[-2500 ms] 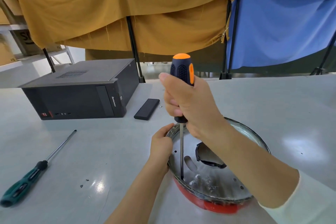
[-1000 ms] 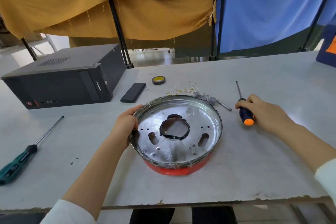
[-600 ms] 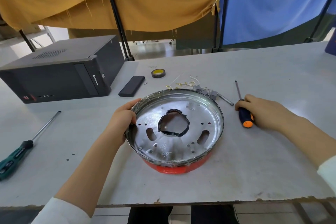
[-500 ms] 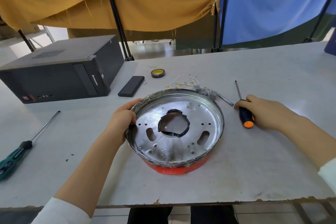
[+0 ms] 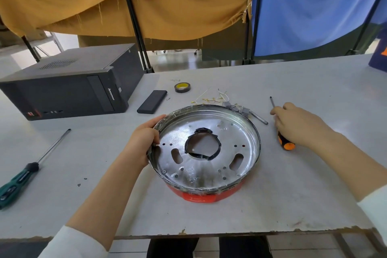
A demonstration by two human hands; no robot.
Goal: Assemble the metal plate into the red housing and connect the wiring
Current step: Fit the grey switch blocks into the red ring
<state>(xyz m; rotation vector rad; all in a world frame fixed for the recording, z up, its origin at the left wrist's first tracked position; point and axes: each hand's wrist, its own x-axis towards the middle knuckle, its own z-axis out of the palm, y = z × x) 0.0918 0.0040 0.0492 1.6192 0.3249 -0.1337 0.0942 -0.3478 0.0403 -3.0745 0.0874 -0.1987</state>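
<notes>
Orange screwdriver now down on table, centre-right, right hand curled over it; left hand grips metal plate rim. Screw-driving done; wiring next.

One head-worn wide-angle camera looks forward and steeply down from above the near edge of the tabletop, close in. It faces the far edge and the hanging curtains beyond; straight lines bow towards the frame's sides.
</notes>
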